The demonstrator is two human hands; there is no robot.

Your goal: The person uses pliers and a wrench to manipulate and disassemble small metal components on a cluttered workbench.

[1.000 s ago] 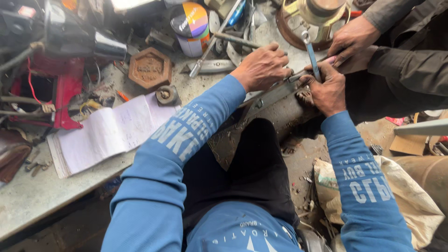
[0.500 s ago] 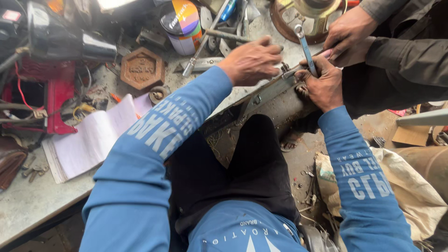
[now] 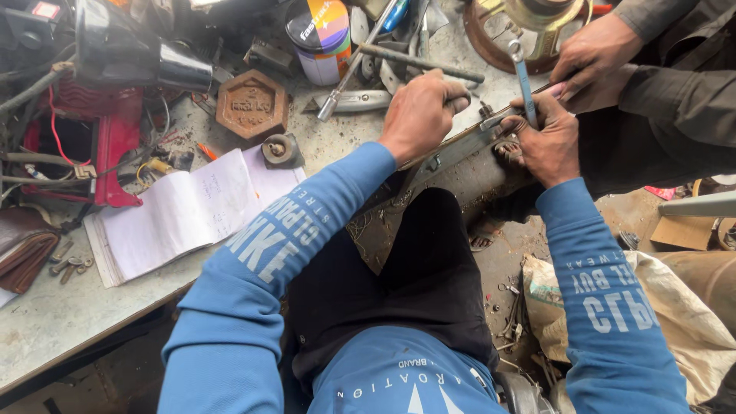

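Note:
My left hand (image 3: 420, 111) is closed over the upper edge of a long grey metal part (image 3: 460, 165) that leans from the workbench down toward my lap. My right hand (image 3: 546, 142) grips a slim blue spanner (image 3: 524, 80), whose lower end sits on a fastener on that metal part. Another person's hand (image 3: 590, 54), in a dark sleeve, rests at the far end of the same part, just above my right hand. Both my arms wear blue sleeves with white lettering.
A cluttered workbench (image 3: 46, 322) carries an open notebook (image 3: 180, 215), a hexagonal rusty weight (image 3: 251, 103), a round tin (image 3: 320, 34), a T-handle wrench (image 3: 360, 57), a red tool body (image 3: 100, 146) and a brown wallet (image 3: 23, 245). A sack (image 3: 690, 314) lies lower right.
The view has shifted slightly, so hands and metal part sit a little lower in frame. My right hand has tilted the spanner more upright. My left hand keeps its hold.

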